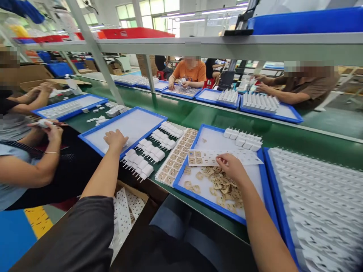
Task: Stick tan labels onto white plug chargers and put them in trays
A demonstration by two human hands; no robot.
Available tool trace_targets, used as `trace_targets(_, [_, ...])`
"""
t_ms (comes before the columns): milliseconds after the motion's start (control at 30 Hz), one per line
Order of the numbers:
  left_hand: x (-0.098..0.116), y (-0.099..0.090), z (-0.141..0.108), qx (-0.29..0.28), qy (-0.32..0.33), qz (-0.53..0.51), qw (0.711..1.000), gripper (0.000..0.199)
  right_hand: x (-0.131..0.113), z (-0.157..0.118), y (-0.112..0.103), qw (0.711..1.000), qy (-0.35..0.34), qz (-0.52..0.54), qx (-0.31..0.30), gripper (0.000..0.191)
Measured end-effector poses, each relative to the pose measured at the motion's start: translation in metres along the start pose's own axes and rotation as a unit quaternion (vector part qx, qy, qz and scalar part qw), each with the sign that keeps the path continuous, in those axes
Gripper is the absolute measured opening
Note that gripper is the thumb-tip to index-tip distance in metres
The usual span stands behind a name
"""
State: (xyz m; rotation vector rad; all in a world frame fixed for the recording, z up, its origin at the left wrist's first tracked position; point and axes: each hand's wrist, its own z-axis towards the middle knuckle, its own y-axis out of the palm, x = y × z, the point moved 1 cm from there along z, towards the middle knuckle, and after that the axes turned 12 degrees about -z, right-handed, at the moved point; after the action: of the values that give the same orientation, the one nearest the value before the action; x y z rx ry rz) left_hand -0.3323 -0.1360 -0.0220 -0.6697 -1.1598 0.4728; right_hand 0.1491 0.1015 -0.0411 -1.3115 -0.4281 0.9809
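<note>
My left hand point(116, 139) reaches over a blue-rimmed tray point(138, 121) with a white lining, its fingers apart and pointing down at it. My right hand point(231, 165) is closed, thumb and fingers together at the lower edge of a white sticker strip point(244, 156). Whether the fingers grip the strip or a small piece is hidden. A few tan stickers remain at the strip's left end. Beneath lies a second blue-rimmed tray point(184, 193), holding a pile of loose tan pieces point(219, 179) and white plug-like blocks point(244, 139) at its far corner.
Between the trays stand rows of white pronged blocks point(147, 149) and tan sticker sheets point(177, 156). A tray packed with white parts point(320, 200) is at right. A box of used strips point(127, 206) sits below the table edge. A shelf beam point(181, 49) crosses overhead; co-workers sit around.
</note>
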Motion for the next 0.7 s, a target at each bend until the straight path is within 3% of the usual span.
trace_targets(67, [0.015, 0.012, -0.011, -0.025, 0.049, -0.010, 0.998, 0.048, 0.001, 0.003, 0.009, 0.998, -0.007, -0.007, 0.063, 0.028])
trace_targets(133, [0.041, 0.030, -0.034, -0.118, 0.112, -0.034, 0.986, 0.044, 0.001, 0.005, 0.018, 0.997, -0.011, -0.008, 0.070, 0.026])
trace_targets(267, [0.108, 0.082, -0.105, -0.342, 0.200, -0.083, 0.915, 0.039, 0.000, 0.003, 0.027, 0.999, -0.015, 0.015, 0.043, 0.029])
trace_targets(400, [0.153, 0.128, -0.155, -0.439, 0.209, -0.097, 0.868, 0.035, 0.000, -0.002, 0.026, 0.998, -0.012, 0.030, 0.044, 0.028])
trace_targets(500, [0.162, 0.144, -0.165, -0.474, 0.202, -0.102, 0.851, 0.027, -0.004, -0.002, 0.025, 0.998, -0.017, 0.040, 0.037, 0.025])
trace_targets(700, [0.158, 0.143, -0.171, -0.491, 0.214, -0.144, 0.832, 0.016, -0.020, 0.002, 0.021, 0.991, -0.074, 0.087, 0.064, 0.019])
